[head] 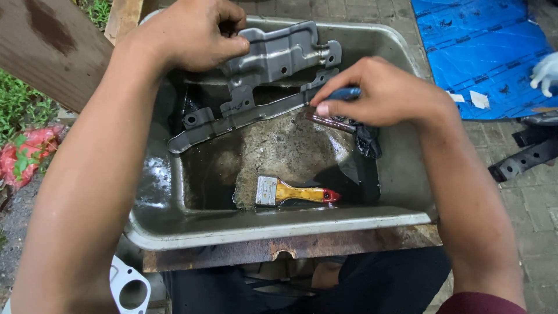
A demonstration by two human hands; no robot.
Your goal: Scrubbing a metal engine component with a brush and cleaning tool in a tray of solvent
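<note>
The left hand (189,35) has its fingers curled tight over the top edge of a grey stamped metal bracket (273,64), holding it tilted at the far side of a battered metal tray (279,229), with the bracket's long lower arm reaching down to the left toward the tray wall. The right hand (383,93) is pinched shut on a blue-handled brush (343,93), its thumb and forefinger close to the bracket's right end and the brush head lying just below, over a shallow pool of dark, murky liquid (279,151). A second brush (293,192) with a yellow and red handle lies loose in that pool near the front of the tray. The likeliest trouble is a slip: the bracket looks wet, and the left hand grips it only along one edge, so a firm stroke from the brush could twist it loose and drop it into the liquid with a splash onto the arms or the dark trousers (383,285) beneath. The stamped edges and corners look sharp enough to nick a fingertip working so close. The tray rests on a narrow rusty board (290,244) over the lap, so heavy pressing on one side could tip it. A blue sheet (482,52) lies on the paving well apart, clear of any spill.
</note>
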